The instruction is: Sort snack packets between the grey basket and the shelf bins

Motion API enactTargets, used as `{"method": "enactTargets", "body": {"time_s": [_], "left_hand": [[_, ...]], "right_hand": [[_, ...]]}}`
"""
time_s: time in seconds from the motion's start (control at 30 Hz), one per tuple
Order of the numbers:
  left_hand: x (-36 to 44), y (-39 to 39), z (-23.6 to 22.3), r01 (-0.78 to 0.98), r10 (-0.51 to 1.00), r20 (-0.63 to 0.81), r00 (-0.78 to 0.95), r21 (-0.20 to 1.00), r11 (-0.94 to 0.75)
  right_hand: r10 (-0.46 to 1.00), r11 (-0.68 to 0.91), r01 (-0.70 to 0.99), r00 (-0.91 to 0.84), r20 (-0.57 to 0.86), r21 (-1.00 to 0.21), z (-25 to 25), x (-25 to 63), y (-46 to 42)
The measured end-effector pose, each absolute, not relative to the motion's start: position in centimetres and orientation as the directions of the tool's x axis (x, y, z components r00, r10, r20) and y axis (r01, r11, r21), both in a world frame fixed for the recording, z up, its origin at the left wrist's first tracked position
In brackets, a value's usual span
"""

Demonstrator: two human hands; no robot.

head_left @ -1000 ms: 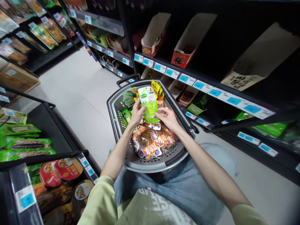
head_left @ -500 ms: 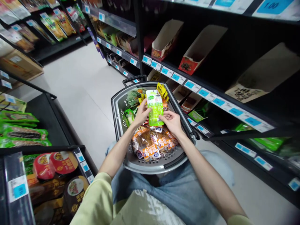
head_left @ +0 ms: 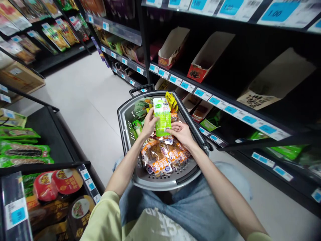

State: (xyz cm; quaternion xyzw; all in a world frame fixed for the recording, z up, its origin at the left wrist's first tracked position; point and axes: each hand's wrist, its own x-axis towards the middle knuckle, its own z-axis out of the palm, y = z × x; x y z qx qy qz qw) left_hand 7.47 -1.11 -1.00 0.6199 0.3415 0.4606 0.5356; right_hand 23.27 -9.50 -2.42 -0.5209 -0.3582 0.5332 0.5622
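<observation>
One flat, green-and-white plastic pouch (head_left: 163, 117) is held over the far half of a grey plastic basket with black trim (head_left: 152, 185), and from my remote seat I judge the step in hand as steadying it between two grips. The left hand (head_left: 148, 124) pinches its left edge; the right hand (head_left: 183, 133) holds its right edge, toward the near end. Next, I think, calls for light, even pressure, clear of the orange-printed clear plastic bags (head_left: 160, 155) nearer me. The pouch's white end points far, its glossy green end near.
</observation>
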Motion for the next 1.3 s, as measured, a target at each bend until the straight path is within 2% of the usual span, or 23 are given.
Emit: {"method": "enactTargets", "body": {"time_s": [0.1, 0.3, 0.47, 0.67, 1.0, 1.3], "left_hand": [[7.5, -1.2, -0.4, -0.101, 0.908, 0.206, 0.364, 0.978, -0.181], [7.6, -1.4, -0.1, -0.136, 0.879, 0.193, 0.436, 0.980, -0.147], [7.8, -1.5, -0.3, -0.108, 0.859, 0.152, 0.488, 0.988, -0.113], [7.8, -1.5, -0.4, -0.144, 0.833, 0.183, 0.521, 0.982, -0.126], [7.9, -1.6, -0.3, -0.106, 0.811, 0.164, 0.562, 0.986, -0.126], [7.8, -1.6, -1.2, -0.068, 0.788, 0.154, 0.596, 0.988, -0.142]], "right_hand": [[0.975, -0.082, -0.205, 0.187, -0.121, -0.975, -2.2, 23.2, -9.5], [0.985, -0.029, -0.305, 0.152, -0.079, -0.952, -2.0, 23.1, -9.4], [0.973, -0.003, -0.283, 0.221, -0.068, -0.959, -2.2, 23.3, -9.4], [0.973, -0.012, -0.260, 0.221, -0.072, -0.965, -2.1, 23.4, -9.5], [0.981, -0.032, -0.257, 0.178, -0.080, -0.966, -1.4, 23.1, -9.7], [0.971, -0.004, -0.220, 0.233, -0.057, -0.975, -2.3, 23.6, -9.5]]}}
